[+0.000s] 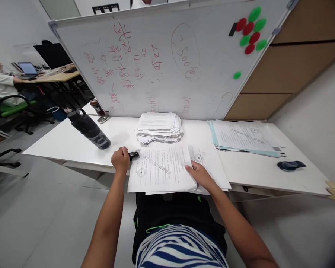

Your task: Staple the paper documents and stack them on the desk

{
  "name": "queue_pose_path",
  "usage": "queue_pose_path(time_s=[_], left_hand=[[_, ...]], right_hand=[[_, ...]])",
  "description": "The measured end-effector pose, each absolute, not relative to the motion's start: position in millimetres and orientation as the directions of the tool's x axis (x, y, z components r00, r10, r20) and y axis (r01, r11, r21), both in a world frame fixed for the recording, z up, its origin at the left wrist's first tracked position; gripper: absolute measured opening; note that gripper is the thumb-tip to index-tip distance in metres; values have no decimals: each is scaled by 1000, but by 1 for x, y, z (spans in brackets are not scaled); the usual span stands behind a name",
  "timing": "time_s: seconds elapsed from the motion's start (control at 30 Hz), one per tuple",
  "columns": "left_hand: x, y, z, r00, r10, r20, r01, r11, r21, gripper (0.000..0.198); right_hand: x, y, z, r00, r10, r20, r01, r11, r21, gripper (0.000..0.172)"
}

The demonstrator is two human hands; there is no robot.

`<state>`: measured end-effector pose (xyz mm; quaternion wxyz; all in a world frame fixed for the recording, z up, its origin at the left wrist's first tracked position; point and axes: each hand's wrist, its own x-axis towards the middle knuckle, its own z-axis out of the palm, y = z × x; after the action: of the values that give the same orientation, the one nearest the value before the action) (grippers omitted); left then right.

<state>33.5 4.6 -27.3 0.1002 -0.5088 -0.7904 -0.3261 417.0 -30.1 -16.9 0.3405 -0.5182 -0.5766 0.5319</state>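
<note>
Printed sheets (162, 173) with a round stamp lie at the table's front edge before me. My left hand (120, 160) is closed round a black stapler-like object (133, 155), whose end reaches the sheets' upper left corner. At their right side, my right hand (200, 174) pinches the edge of the printed sheets, thumb on top. Under and beside that hand, another stamped sheet (212, 163) shows partly. Behind the sheets stands a thick, uneven stack of papers (159, 126).
A dark bottle (89, 130) stands at the left, with a small brown bottle (97, 106) behind it. A whiteboard (162, 59) rises along the back. Papers on a blue folder (245, 136) and a dark pouch-like item (290, 165) lie right. A person sits far left.
</note>
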Motion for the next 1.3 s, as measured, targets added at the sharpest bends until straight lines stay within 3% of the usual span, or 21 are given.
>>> queue_pose_path(time_s=[0.2,0.3,0.43,0.73,1.03,1.3], left_hand=[[33,7,-29,-454,741,495,878,278,390,39],[33,7,-31,-458,739,494,878,290,380,39],[34,6,-31,-471,739,482,871,305,385,40],[34,7,-29,-485,739,467,862,316,395,39],[36,5,-26,-489,741,461,859,316,402,42],[34,7,-27,-491,738,463,859,320,400,42]], right_hand=[[418,-41,7,-71,996,53,487,81,-870,36],[441,-38,33,27,994,108,476,82,-876,39],[468,-29,43,263,954,144,329,51,-943,45],[459,-15,-14,281,960,-14,141,-56,-988,45],[472,-17,-6,319,942,-100,-108,-69,-992,48],[489,-29,-22,294,941,-169,-157,-126,-979,47]])
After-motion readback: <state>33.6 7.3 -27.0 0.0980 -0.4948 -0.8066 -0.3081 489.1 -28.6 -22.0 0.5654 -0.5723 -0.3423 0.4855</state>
